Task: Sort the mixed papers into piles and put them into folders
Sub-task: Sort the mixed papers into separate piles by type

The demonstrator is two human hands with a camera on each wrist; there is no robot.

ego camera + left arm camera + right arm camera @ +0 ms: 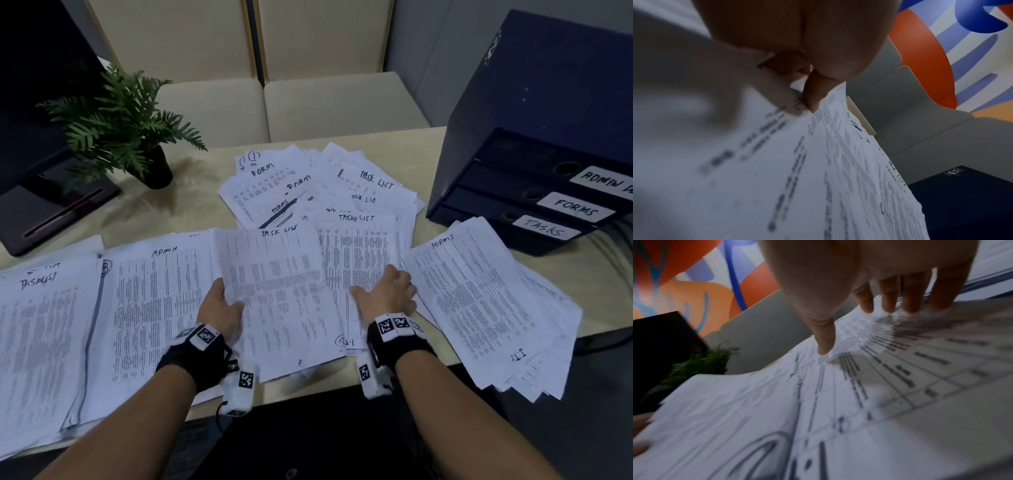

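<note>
Printed papers cover the table. My left hand (pixel 226 303) (pixel 807 104) pinches the left edge of a "TASK LIST" sheet (pixel 279 294) (pixel 818 178), thumb on top. My right hand (pixel 383 286) (pixel 857 331) rests flat, fingers (pixel 910 301) straight, on a second "TASK LIST" sheet (pixel 359 253) (pixel 890 369). Around them lie a "TASKLIST" pile (pixel 41 335) at the far left, an "ADMIN" pile (pixel 154 308), a "FORMS" pile (pixel 479 301) on the right, and a mixed heap (pixel 308 181) behind. Three folders labelled ADMIN (pixel 603 185), FORMS (pixel 575 207) and TASKS (pixel 544 228) lie stacked in a dark box.
The dark box (pixel 534 85) stands at the right rear of the table. A potted fern (pixel 137 137) and a dark monitor base (pixel 51 205) occupy the left rear. Cream chairs (pixel 325 102) sit beyond the table. The right-hand pile overhangs the table's front edge (pixel 342 380).
</note>
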